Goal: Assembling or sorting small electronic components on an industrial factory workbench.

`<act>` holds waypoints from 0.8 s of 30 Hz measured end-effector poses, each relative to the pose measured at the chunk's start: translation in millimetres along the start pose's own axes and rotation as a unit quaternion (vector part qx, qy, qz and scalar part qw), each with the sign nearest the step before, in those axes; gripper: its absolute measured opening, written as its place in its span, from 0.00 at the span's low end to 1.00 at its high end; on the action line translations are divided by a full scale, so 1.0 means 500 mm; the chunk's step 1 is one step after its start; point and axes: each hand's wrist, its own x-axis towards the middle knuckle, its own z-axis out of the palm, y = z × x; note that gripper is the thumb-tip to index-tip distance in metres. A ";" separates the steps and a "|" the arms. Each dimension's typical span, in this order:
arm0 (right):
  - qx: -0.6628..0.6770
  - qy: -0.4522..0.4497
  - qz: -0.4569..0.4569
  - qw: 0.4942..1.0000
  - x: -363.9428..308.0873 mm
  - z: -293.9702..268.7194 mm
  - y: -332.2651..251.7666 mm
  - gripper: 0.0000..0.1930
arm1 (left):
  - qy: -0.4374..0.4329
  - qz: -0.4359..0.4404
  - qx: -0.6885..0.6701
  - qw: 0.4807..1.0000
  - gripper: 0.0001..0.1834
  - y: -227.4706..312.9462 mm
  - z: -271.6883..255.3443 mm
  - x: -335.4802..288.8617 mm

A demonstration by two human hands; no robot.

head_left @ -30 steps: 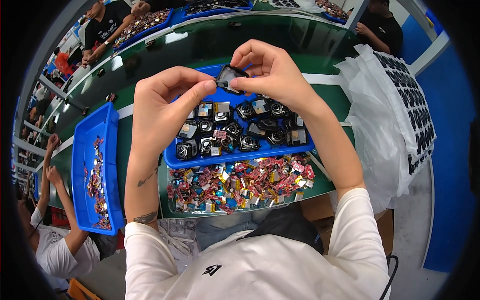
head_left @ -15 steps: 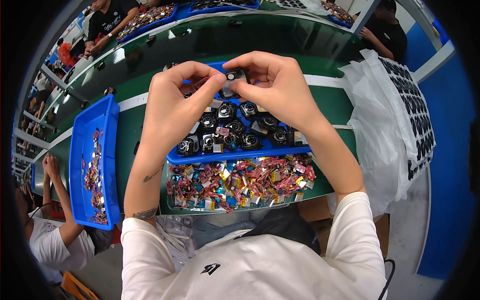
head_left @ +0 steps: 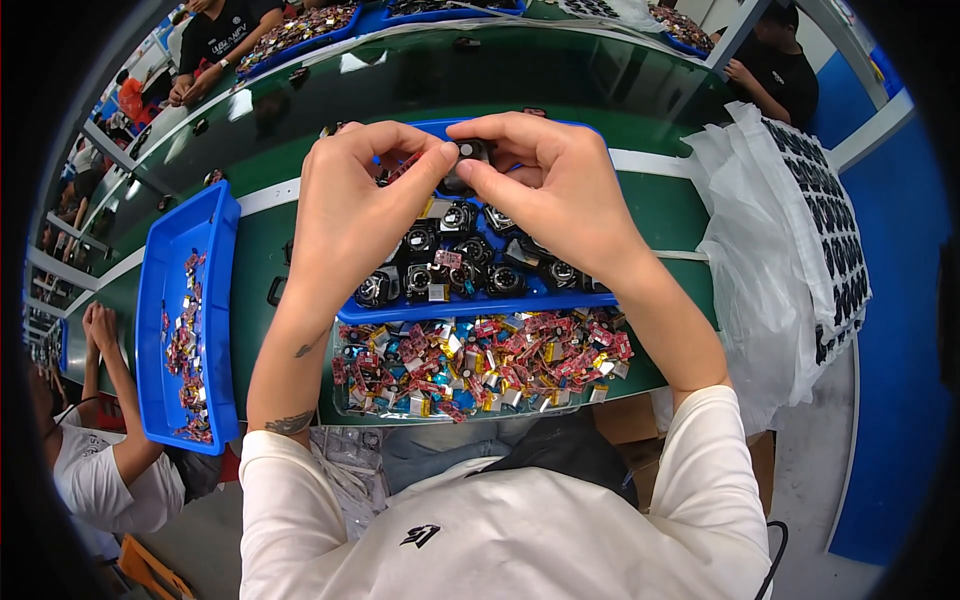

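Observation:
Over the far part of a blue tray, my left hand and my right hand meet. They pinch a small black plastic housing between thumbs and fingertips, a pale round spot showing on it. Most of the housing is covered by my fingers. By the curled fingers of my left hand shows a bit of red circuit board; whether it is held or lies behind cannot be told. Several black housings with round, ringed centres fill the tray below, with a red circuit board on top of them.
Nearest me, a clear tray holds a heap of red circuit boards with silver and yellow parts. A long blue bin stands left. White plastic sheeting and stacked sheets of black parts lie right. Beyond runs a green conveyor; co-workers sit around.
The housing has tilted and is now more covered by my fingers and thumbs. Both hands stay at nearly the same spot, and the view has shifted slightly.

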 end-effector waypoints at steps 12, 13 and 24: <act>0.035 0.069 -0.014 0.997 0.005 -0.018 -0.007 0.09 | 0.043 0.008 -0.065 0.997 0.08 0.031 0.007 -0.010; 0.047 0.075 -0.008 0.996 0.007 -0.021 -0.010 0.09 | 0.027 -0.002 -0.069 0.997 0.09 0.030 0.002 -0.011; 0.130 0.097 0.004 0.987 0.010 -0.014 -0.015 0.08 | -0.088 -0.095 -0.239 0.962 0.10 0.027 -0.011 -0.006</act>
